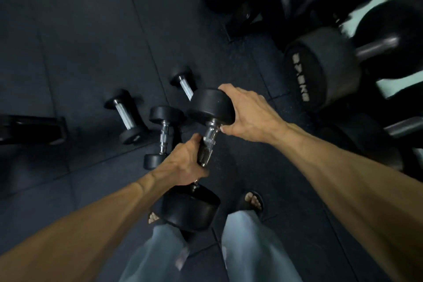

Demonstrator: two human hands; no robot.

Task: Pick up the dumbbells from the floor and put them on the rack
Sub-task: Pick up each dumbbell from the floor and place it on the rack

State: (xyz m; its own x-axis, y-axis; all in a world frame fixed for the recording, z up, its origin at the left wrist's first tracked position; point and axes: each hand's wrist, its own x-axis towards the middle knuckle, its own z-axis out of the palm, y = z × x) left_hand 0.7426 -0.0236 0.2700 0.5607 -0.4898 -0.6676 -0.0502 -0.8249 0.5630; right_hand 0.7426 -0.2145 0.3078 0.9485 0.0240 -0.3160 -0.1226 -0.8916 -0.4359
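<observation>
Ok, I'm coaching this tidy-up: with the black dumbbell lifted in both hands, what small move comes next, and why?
Probably swing the black round-headed dumbbell rightward toward the dark rack of dumbbells. The left hand grips its chrome handle, the right hand cups the upper head, so it looks secured and clear of the floor.

White lettering marks the end face of a big dumbbell (320,71) on the rack. It's blurred; only "KG" can be made out.

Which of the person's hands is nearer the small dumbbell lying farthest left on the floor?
Left. The left hand is just right of that small dumbbell; the right hand is farther right.
</observation>
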